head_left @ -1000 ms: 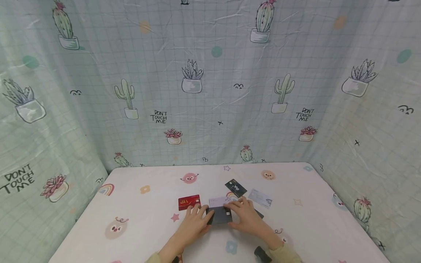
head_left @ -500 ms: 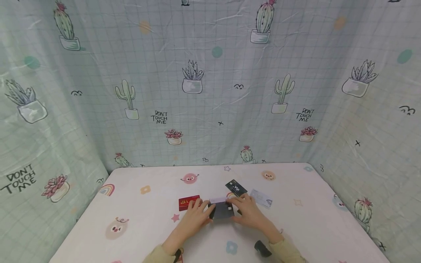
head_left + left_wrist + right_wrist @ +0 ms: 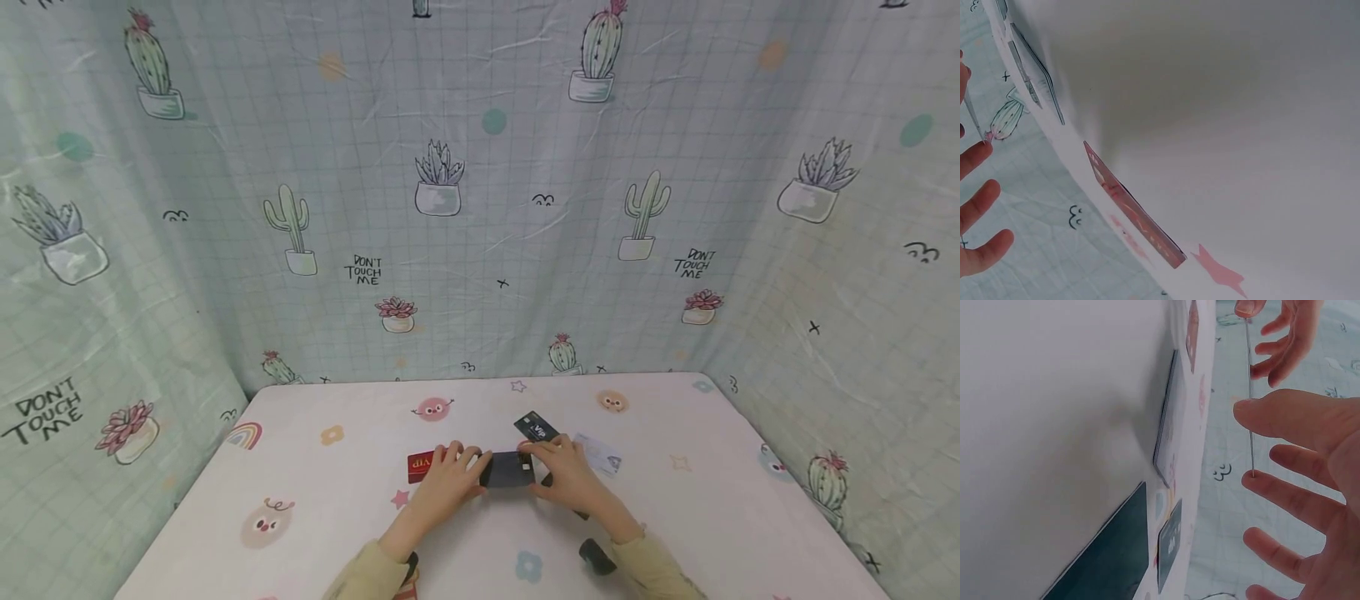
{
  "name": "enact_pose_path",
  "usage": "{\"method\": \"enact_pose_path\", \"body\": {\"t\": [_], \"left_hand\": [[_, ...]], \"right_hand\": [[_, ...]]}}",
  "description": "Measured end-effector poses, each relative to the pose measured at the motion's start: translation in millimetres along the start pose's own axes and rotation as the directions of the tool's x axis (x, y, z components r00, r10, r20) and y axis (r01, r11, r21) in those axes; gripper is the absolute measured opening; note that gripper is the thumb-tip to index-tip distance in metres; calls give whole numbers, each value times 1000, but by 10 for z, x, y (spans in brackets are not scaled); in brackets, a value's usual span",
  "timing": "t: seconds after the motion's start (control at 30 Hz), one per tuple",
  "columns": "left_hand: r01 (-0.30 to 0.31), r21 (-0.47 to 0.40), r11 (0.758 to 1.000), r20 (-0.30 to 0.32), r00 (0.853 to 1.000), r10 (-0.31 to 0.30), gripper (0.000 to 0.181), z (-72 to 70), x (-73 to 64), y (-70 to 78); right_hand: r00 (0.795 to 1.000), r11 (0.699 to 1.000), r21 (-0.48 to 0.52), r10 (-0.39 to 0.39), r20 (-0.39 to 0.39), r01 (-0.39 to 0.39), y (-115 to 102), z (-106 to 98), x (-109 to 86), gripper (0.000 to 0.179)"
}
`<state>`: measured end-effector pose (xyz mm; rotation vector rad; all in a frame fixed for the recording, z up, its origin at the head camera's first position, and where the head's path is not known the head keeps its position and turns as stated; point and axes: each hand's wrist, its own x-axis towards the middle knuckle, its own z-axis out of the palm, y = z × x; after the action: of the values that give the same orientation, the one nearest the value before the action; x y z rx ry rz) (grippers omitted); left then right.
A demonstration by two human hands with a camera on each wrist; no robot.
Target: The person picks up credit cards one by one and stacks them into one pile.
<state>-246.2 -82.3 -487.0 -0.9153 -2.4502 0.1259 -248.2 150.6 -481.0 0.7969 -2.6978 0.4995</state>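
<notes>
A dark grey chip card (image 3: 507, 470) is held level by its two ends between my hands. My left hand (image 3: 450, 479) pinches its left end, and my right hand (image 3: 567, 477) pinches the right end between thumb and fingertips. From the right wrist, the card (image 3: 1251, 447) shows edge-on as a thin line, raised off the table. Below it lies a small stack of pale cards (image 3: 1169, 422), hidden behind the held card in the head view. Beside my left fingers is a red VIP card (image 3: 421, 467), partly covered by that hand.
A black VIP card (image 3: 536, 426) and a pale blue card (image 3: 599, 455) lie beyond my right hand. Another dark card (image 3: 1107, 556) lies partly under that hand. A small black object (image 3: 597, 557) sits by the right sleeve. A patterned curtain (image 3: 480, 317) borders the white table (image 3: 330, 483).
Both hands have moved the dark grey card forward, away from my body, so that it now covers the pale card behind it. The other cards have stayed in place.
</notes>
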Motion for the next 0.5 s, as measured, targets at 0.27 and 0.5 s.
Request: {"method": "enact_pose_path", "body": {"t": [0.27,0.5], "left_hand": [[23,-92,996,27,999,-20,53,36,63,-28],[17,-109,994,64,998,-10,52,50,75,-44]], "right_hand": [[1000,1000,-18,9,7,-9,57,26,41,57],[998,999,-9,37,45,-37,85,56,81,56]]}}
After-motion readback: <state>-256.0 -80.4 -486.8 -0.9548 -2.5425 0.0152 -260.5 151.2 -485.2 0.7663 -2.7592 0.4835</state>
